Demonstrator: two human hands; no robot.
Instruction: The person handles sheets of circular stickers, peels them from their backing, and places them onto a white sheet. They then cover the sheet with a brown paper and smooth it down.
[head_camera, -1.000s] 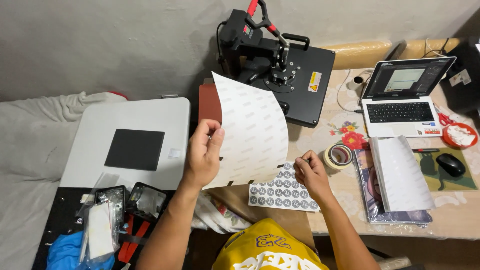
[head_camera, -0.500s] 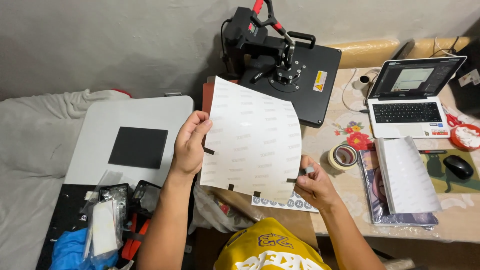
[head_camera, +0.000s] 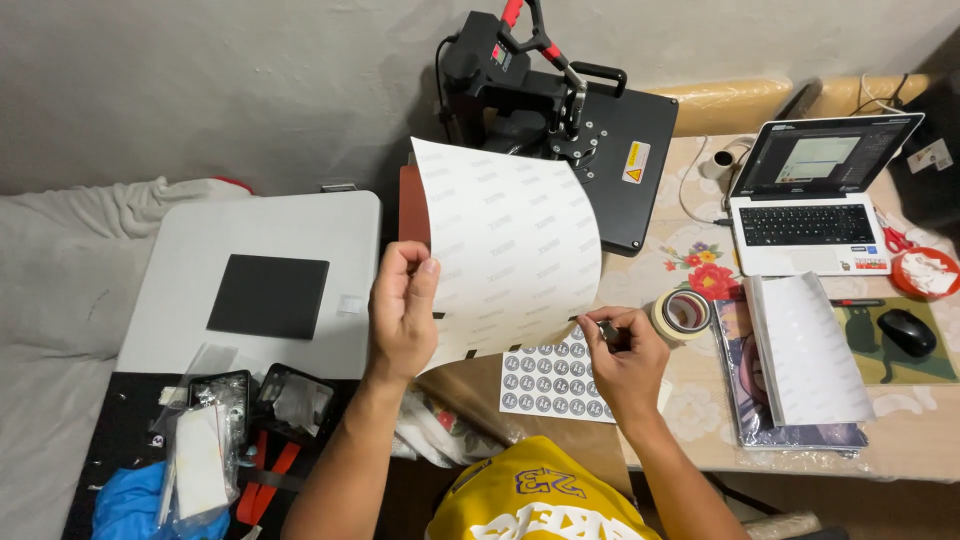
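While held up: wht sheet (head_camera: 515, 250), curled.

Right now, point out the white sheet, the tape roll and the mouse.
white sheet (head_camera: 510, 250), head view, middle of its blank face.
tape roll (head_camera: 683, 313), head view, on its ring's top edge.
mouse (head_camera: 907, 331), head view, middle of its black back.

Taking the black heat press (head_camera: 590, 130) as landmark: a yellow-and-white rectangular warning label (head_camera: 634, 161) sits on its plate, a lit laptop screen (head_camera: 825, 158) stands to its right, and a sheet of round grey stickers (head_camera: 552, 380) lies below it.
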